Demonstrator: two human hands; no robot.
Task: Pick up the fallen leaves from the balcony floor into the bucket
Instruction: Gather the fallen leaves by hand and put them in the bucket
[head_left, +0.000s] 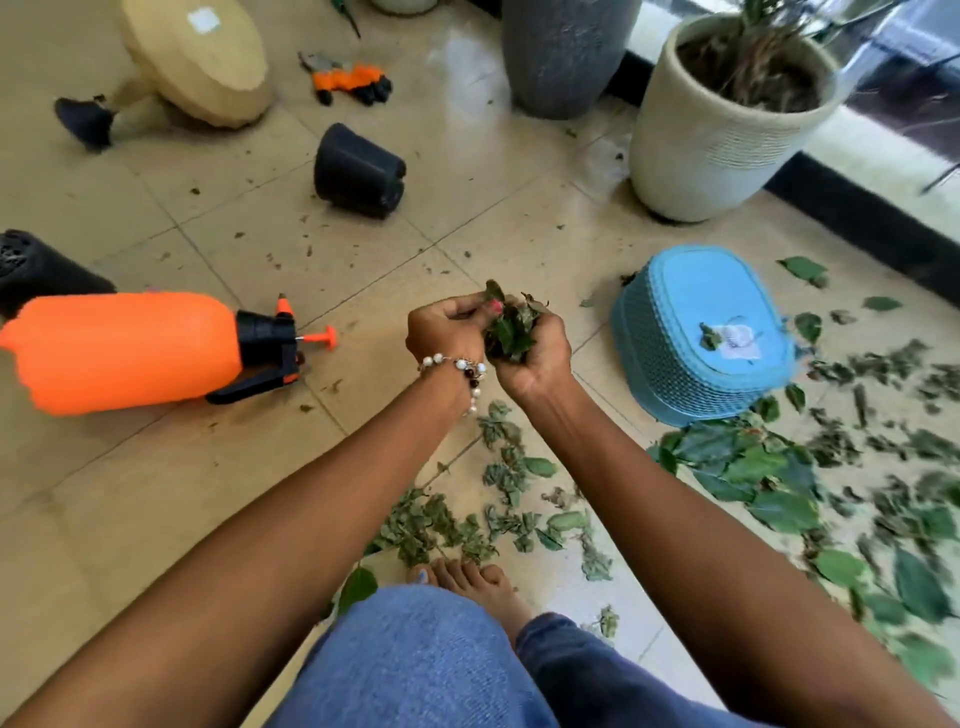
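Seen from the head camera, a person crouched on a tiled balcony floor (171, 483), both bare arms reaching forward. The right hand (535, 353) was cupped palm up, its fingers curled around a bunch of green leaves (511, 327). The left hand (449, 325), with a beaded bracelet (460, 366) at the wrist, met it from the side, its curled fingers and thumb pinching at the same bunch.

Just to the right of the hands lay a light blue basket-weave bucket (701, 332), turned upside down on the tiles, with one small leaf and a pale label on its upturned base. More fallen leaves (753, 473) were scattered thickly over the floor in front of and to the right of the bucket, and a thinner patch of curled leaves (498, 499) lay between the arms, near the person's bare foot (478, 584) and blue-jeaned knee (415, 660).

To the left lay an orange pump sprayer (124, 351) on its side. Farther back lay a tipped black plastic pot (358, 171), a pair of orange and black gloves (353, 82), a tall grey planter (563, 52) and a cream ribbed planter (711, 135) holding a plant.
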